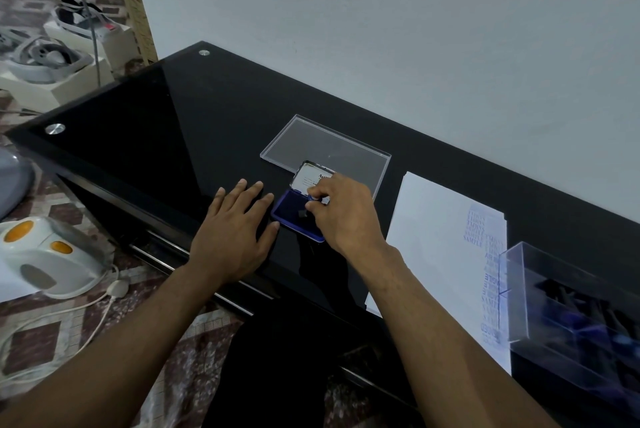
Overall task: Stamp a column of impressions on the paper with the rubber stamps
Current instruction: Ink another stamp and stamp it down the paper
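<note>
An open blue ink pad point(294, 211) lies on the black glass table point(156, 129), its white-lined lid point(308, 176) tipped back. My right hand point(343, 213) hovers over the pad with fingertips pinched on a small rubber stamp point(317, 199), which the fingers mostly hide. My left hand point(235, 230) lies flat on the table with fingers spread, touching the pad's left edge. To the right is the white paper point(436, 244), with a column of blue impressions point(490, 271) down its right side.
A clear plastic lid point(325, 147) lies flat behind the pad. A clear box point(568, 310) with several dark stamps stands at the right, overlapping the paper's edge. The floor at left holds a white appliance point(52, 258) with a cord, and boxes.
</note>
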{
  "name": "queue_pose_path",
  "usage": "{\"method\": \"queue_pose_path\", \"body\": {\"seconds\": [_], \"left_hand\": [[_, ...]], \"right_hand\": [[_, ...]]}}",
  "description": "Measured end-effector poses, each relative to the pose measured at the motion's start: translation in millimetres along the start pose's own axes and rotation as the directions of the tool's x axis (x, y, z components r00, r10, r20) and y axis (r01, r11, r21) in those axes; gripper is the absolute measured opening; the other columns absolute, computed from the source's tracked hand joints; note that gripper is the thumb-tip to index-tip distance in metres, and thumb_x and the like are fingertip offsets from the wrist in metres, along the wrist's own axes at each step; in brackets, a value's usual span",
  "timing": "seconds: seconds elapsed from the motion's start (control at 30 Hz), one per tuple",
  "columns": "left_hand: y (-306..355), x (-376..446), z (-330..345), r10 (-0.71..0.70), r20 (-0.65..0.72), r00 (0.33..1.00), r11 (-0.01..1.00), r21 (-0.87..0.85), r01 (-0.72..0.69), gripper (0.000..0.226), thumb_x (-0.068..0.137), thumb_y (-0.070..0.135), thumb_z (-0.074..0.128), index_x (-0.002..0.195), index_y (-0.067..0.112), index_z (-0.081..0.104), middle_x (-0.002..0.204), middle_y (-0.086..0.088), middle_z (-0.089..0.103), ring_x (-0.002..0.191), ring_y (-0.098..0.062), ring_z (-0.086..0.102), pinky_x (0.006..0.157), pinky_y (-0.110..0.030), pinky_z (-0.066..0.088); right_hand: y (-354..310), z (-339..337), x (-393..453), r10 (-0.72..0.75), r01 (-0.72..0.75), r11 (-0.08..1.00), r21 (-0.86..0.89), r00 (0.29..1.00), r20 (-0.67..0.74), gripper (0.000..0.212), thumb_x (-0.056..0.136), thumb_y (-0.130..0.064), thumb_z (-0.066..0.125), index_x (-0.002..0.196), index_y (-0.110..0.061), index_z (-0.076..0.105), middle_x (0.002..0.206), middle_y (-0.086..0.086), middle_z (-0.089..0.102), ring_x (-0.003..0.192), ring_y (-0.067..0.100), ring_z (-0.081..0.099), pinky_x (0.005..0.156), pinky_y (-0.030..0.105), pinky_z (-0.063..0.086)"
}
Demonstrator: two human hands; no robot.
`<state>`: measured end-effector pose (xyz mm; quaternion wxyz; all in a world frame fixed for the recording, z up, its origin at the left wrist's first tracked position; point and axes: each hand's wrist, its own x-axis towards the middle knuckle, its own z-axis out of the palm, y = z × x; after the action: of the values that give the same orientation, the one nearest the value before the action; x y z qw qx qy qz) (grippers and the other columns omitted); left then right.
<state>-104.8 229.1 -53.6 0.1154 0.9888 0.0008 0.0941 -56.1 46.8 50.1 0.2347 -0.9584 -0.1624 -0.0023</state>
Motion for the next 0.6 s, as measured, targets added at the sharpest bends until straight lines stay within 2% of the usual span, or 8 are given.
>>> {"method": "queue_pose_path", "body": {"seconds": [0.47, 0.53, 0.6], "left_hand": [[0.7, 0.1, -2.5, -0.004, 0.019, 1.000, 1.000, -0.006, 0.004, 0.072, 0.096, 0.063, 0.017, 0.152, 0.024, 0.041, 0.163, -0.004, 0.032, 0.154, -0.024, 0.016, 0.125, -0.050, 0.009], [0.6, 1.2, -3.7, -0.008, 0.027, 1.000, 1.000, -0.017, 0.008, 0.073, 0.095, 0.064, 0.018, 0.152, 0.024, 0.040, 0.163, -0.003, 0.031, 0.155, -0.023, 0.015, 0.125, -0.049, 0.006], [0.0, 2.1, -5.5, -0.011, 0.032, 0.999, 0.998, -0.054, 0.013, 0.074, 0.094, 0.064, 0.020, 0.153, 0.024, 0.038, 0.163, -0.004, 0.031, 0.154, -0.024, 0.015, 0.125, -0.048, 0.006]], "right_hand": [[1.3, -0.2, -1.1, -0.002, 0.002, 1.000, 0.014, 1.000, -0.004, 0.016, 0.092, -0.021, 0.067, 0.107, -0.018, 0.074, 0.109, -0.003, 0.069, 0.094, 0.010, 0.062, 0.077, 0.016, 0.040], [2.2, 0.1, -1.1, -0.005, 0.006, 1.000, 0.016, 1.000, -0.002, 0.018, 0.092, -0.022, 0.067, 0.109, -0.018, 0.072, 0.111, -0.002, 0.068, 0.096, 0.010, 0.061, 0.079, 0.016, 0.042], [3.0, -0.9, -3.1, -0.009, 0.009, 0.998, 0.056, 1.000, -0.010, 0.024, 0.092, -0.021, 0.067, 0.116, -0.019, 0.069, 0.119, 0.000, 0.066, 0.104, 0.013, 0.061, 0.088, 0.021, 0.049]]}}
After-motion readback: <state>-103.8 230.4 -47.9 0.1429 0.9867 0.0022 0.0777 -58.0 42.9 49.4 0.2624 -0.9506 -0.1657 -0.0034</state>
